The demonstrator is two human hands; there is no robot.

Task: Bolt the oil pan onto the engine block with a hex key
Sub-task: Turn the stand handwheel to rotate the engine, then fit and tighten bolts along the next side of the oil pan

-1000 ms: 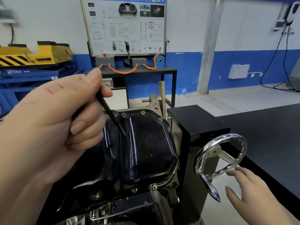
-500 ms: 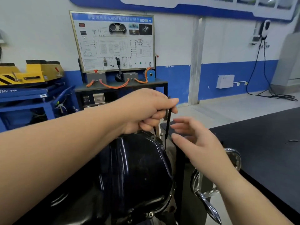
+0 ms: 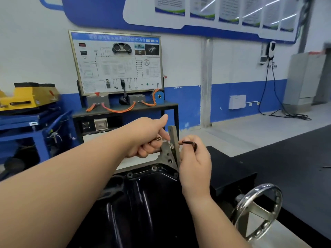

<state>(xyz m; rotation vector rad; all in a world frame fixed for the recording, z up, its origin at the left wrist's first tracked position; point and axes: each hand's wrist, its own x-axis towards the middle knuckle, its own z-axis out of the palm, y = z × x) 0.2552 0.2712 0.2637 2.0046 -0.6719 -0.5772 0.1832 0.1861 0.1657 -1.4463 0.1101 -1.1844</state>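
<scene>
1. L hand (image 3: 148,140): reaches fwd past the far end of the oil pan (image 3: 143,203). Grip curled, thumb stuck out upward. Fingers pinch a small brownish piece (image 3: 157,138), too blurred to name.
2. R hand (image 3: 195,158): just right of the L hand, grip pinching the hex key (image 3: 189,143) betw. thumb & fingers.
3. Hex key: held in the air above the pan's far right corner. Its short dark end pokes left toward an upright grey bar (image 3: 173,136); can't tell if they touch. Rest of the key is hidden in the hand.
4. Oil pan: black, glossy, bottom-centre, under both forearms. Bolts (image 3: 154,168) show along its far flange.
5. Grey metal bracket (image 3: 167,155) w/ holes rises at the pan's far right corner, betw. the two hands. L fingers lie against its left edge.
6. Chrome handwheel (image 3: 259,210): low right, beside a black stand (image 3: 231,169) next to the pan.
7. Bkgd: wiring training board (image 3: 116,63) on a dark bench (image 3: 168,105) w/ orange cables (image 3: 118,110). Blue cart (image 3: 26,122) w/ a yellow unit (image 3: 26,97) at left.
</scene>
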